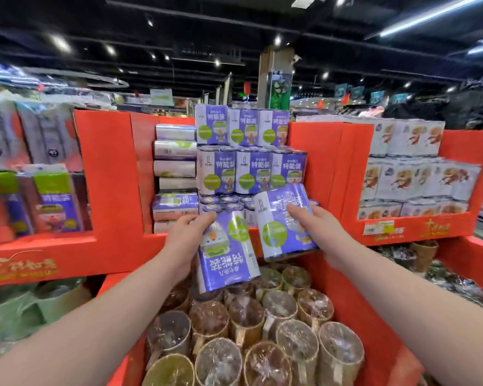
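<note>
Status: two purple packs in hand, one each. Left hand (pixel 188 236) grips the upside-down pack (pixel 226 254) by its upper left edge, fingers curled over the top. That pack hangs tilted just below frame centre. Right hand (pixel 317 227) is clamped on the upright pack (pixel 283 221), fingers across its face, thumb hidden. This one sits higher, right of centre. Pack corners are close, can't tell if they touch

Risks, my read:
- left grip is on one edge only and the film looks slick, so that pack could pivot or slip down onto the wrapped cups (pixel 279 305) at lower centre
- stacked packs (pixel 251 168) at frame centre sit in loose tiers, so a nudge while slotting one in could tip a column forward
- the two held packs are near each other, so one could knock the other on the way in

Room:
- tops of a lower tier show just behind the hands, so the open slot looks to be there
- red display wall (pixel 326 162) at centre right closes that side
- red shelf front (pixel 123 254) at middle left is the edge to get over
- red bin wall (pixel 360 310) at lower right boxes in the right forearm
- lower left looks more open
</note>
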The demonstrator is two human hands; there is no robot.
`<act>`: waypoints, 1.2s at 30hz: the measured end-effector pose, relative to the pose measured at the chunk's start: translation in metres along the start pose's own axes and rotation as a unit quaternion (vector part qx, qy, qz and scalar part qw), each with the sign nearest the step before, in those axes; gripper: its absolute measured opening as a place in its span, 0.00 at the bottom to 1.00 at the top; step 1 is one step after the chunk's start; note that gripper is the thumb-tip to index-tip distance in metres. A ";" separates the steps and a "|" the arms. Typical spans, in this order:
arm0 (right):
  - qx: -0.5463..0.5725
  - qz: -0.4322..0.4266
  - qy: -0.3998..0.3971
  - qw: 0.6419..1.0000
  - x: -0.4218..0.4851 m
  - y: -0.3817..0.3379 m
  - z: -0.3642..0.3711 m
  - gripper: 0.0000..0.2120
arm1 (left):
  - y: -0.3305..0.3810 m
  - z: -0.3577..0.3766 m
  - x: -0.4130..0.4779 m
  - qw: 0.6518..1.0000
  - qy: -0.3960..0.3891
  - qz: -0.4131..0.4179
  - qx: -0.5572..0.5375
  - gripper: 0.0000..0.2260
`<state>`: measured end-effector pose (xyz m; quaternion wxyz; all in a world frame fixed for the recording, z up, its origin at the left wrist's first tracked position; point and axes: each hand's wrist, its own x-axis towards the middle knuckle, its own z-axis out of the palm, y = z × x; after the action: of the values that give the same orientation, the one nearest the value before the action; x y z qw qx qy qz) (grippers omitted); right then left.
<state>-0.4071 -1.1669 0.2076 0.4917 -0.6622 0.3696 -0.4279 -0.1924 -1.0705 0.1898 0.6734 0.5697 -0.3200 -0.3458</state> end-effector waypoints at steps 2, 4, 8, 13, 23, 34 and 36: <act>-0.028 -0.024 0.000 0.999 0.029 -0.009 0.012 0.11 | 0.008 -0.010 0.010 0.999 0.031 0.021 0.005 0.07; -0.055 -0.049 -0.006 0.997 0.055 -0.018 0.024 0.12 | 0.014 -0.023 0.016 0.996 0.075 0.046 0.009 0.06; -0.056 -0.086 -0.049 0.994 0.103 -0.030 0.050 0.09 | 0.025 -0.045 0.024 0.986 0.144 0.081 0.004 0.06; -0.052 -0.066 -0.101 0.991 0.153 -0.025 0.080 0.17 | 0.030 -0.058 0.031 0.974 0.204 0.095 -0.004 0.07; -0.129 -0.051 -0.142 0.980 0.180 -0.016 0.090 0.25 | 0.032 -0.052 0.033 0.966 0.235 0.108 -0.010 0.07; -0.199 -0.132 -0.071 0.968 0.163 -0.020 0.078 0.33 | 0.044 -0.021 0.049 0.976 0.191 0.101 -0.023 0.06; -0.173 -0.128 -0.066 0.974 0.154 -0.022 0.069 0.24 | 0.048 -0.006 0.056 0.979 0.168 0.101 -0.048 0.07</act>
<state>-0.2859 -1.2784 0.2496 0.3338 -0.8057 0.3176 -0.3722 -0.1517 -1.1080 0.2380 0.7757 0.5514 -0.2407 -0.1906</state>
